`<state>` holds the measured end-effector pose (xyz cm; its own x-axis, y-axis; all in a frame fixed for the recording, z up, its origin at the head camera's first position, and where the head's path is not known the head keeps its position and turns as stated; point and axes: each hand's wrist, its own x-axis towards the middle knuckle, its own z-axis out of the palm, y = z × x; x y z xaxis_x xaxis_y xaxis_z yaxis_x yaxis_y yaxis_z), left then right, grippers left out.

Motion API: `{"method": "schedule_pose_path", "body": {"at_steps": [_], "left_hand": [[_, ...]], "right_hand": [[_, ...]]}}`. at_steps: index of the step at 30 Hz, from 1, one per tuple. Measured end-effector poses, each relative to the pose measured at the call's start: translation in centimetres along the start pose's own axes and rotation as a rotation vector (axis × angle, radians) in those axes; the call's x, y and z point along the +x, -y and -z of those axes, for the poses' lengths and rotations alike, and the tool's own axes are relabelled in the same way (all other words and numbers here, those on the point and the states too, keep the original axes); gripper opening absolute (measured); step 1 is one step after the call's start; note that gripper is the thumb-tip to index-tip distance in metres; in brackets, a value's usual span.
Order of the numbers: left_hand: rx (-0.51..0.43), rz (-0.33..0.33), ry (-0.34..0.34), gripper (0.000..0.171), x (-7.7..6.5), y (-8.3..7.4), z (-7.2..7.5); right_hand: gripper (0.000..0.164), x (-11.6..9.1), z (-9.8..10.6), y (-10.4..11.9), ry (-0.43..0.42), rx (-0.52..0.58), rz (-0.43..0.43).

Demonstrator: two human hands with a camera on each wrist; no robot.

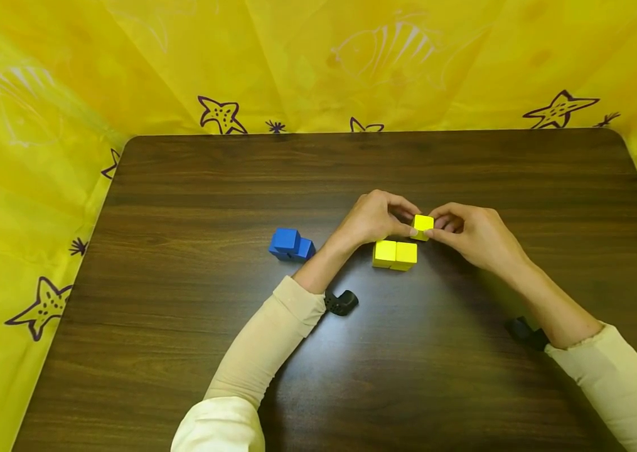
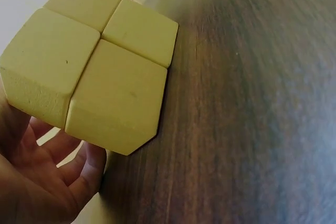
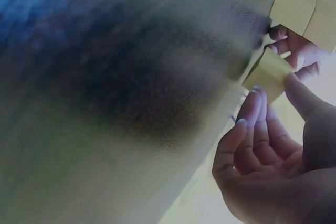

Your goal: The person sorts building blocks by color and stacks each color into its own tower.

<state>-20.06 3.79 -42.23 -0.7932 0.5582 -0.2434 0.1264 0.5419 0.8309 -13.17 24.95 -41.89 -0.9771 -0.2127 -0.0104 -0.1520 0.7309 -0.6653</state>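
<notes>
Between the fingertips of both hands is a yellow cube point(image 1: 423, 224), standing just behind a block of yellow cubes point(image 1: 395, 254). My left hand point(image 1: 377, 216) reaches over from the left, thumb at the cube's near left corner and fingers behind it. From the right, my right hand point(image 1: 479, 237) pinches the same cube point(image 3: 269, 74) between thumb and fingers. In the left wrist view the yellow block point(image 2: 118, 87) shows four faces, two over two, and hides the held cube. My left hand's curled fingers point(image 2: 86, 169) show below that block.
Blue cubes point(image 1: 291, 243) stand left of the left forearm, one raised above the others. Dark wood-grain table point(image 1: 194, 188) lies underneath, with a yellow patterned cloth point(image 1: 295, 63) along its back and sides. Black wrist devices point(image 1: 342, 302) sit at both wrists.
</notes>
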Motion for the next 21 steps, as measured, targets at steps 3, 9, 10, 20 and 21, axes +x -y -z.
{"method": "schedule_pose_path", "body": {"at_steps": [3, 9, 10, 20, 21], "left_hand": [[-0.008, -0.017, -0.012, 0.03, 0.02, 0.07, 0.05], [-0.055, -0.054, -0.025, 0.03, -0.01, 0.07, 0.38], [-0.063, -0.059, -0.026, 0.031, -0.03, 0.03, 0.45], [-0.162, -0.099, -0.022, 0.034, -0.59, -0.47, 0.78], [-0.188, -0.103, -0.019, 0.034, -0.69, -0.55, 0.8]], "right_hand": [[0.021, 0.03, 0.07, 0.09, -0.012, 0.007, 0.0], [0.025, 0.12, 0.43, 0.46, -0.071, 0.031, 0.018], [0.025, 0.12, 0.51, 0.53, -0.078, 0.037, 0.021], [0.025, -0.28, 0.82, 0.77, -0.128, 0.112, 0.004], [0.025, -0.38, 0.86, 0.81, -0.133, 0.125, 0.004]]}}
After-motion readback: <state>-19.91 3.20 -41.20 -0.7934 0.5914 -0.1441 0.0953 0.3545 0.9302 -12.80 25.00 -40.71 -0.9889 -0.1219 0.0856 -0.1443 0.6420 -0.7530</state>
